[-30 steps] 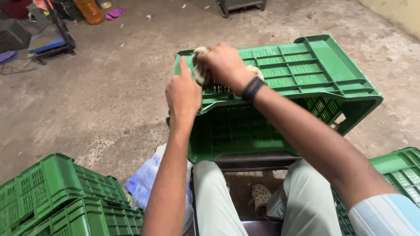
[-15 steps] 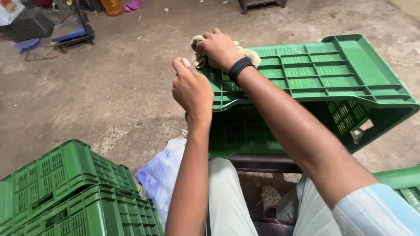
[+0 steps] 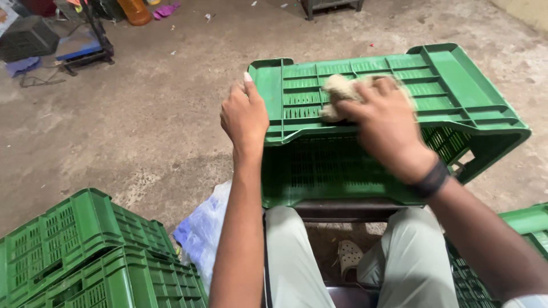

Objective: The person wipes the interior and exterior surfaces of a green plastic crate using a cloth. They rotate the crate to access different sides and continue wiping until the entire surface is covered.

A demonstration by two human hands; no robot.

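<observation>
The right hand [image 3: 388, 122] covers most of the pale cloth [image 3: 338, 91], and both are blurred. The overturned green crate [image 3: 399, 85] hides the far edge of the dark stool [image 3: 342, 210]. At near left the stacked crates [image 3: 85, 256] are cut by the edge, as is the orange container [image 3: 136, 10] far left.

Both forearms are bare from hand to elbow. The right hand [image 3: 388, 122] has a black band wrapped around its wrist, several thin strands together, and a pale striped sleeve edge shows at the lower right corner. The left hand [image 3: 244, 117] wears nothing. Light grey-green trousers cover both legs.
</observation>
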